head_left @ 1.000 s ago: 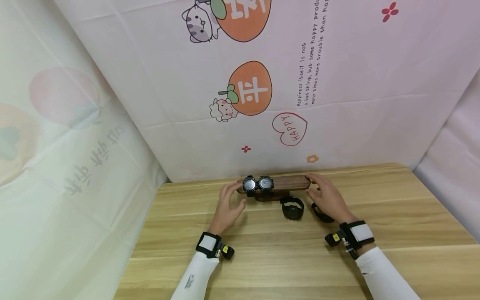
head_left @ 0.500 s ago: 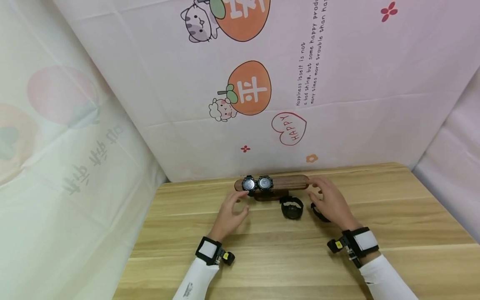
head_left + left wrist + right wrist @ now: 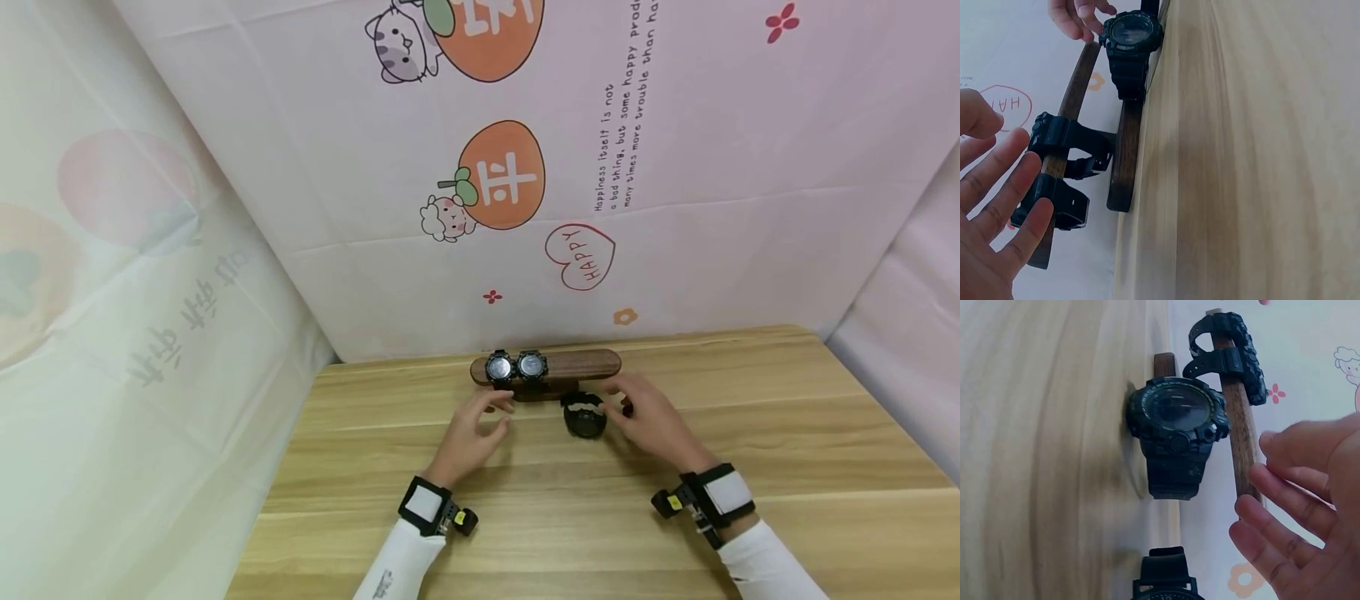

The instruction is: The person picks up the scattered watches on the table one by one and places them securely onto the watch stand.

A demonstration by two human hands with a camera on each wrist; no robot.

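A dark wooden watch stand point(image 3: 583, 364) has a long bar over a low base. Two black watches point(image 3: 500, 367) point(image 3: 1054, 134) are strapped side by side on the bar's left part. My left hand point(image 3: 467, 437) hovers just in front of them, fingers spread and holding nothing. A black watch point(image 3: 585, 423) point(image 3: 1179, 412) lies on the table before the base. Beside it is my right hand point(image 3: 658, 423), its fingers loosely bent; in the right wrist view nothing is between them. Another watch point(image 3: 1166, 575) is mostly hidden by that hand in the head view.
The wooden table point(image 3: 570, 517) has a pale grain, and its back edge runs close behind the stand. A printed white cloth point(image 3: 375, 250) hangs behind it, with more cloth point(image 3: 135, 350) along the left side and at the right.
Both hands have come away from the ends of the bar. The left moved right and toward me; the right moved left and down to the watch on the table. The stand looks still.
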